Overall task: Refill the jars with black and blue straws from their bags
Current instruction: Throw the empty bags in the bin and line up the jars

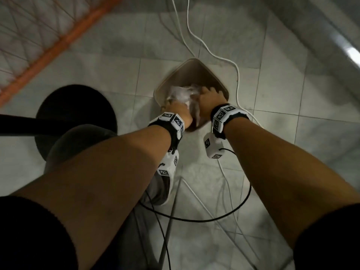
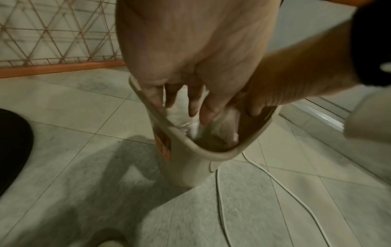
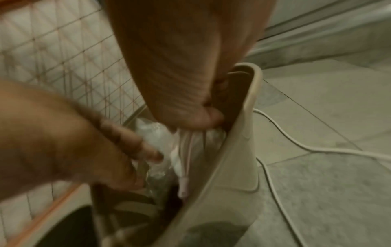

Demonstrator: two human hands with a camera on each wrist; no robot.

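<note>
Both hands push clear plastic bags down into a floor bin.

The left hand [image 1: 178, 112] spreads relaxed fingers over the bags [image 1: 182, 94]; the right hand [image 1: 209, 100] grips crumpled plastic inside the bin [image 1: 194, 62], likely discarding emptied straw bags.

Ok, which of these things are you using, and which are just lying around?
For the job:
crumpled clear plastic bag
tall beige plastic bin holding it
left hand
right hand

Just lying about:
white cable on the floor
orange wire grid
round black base
</note>
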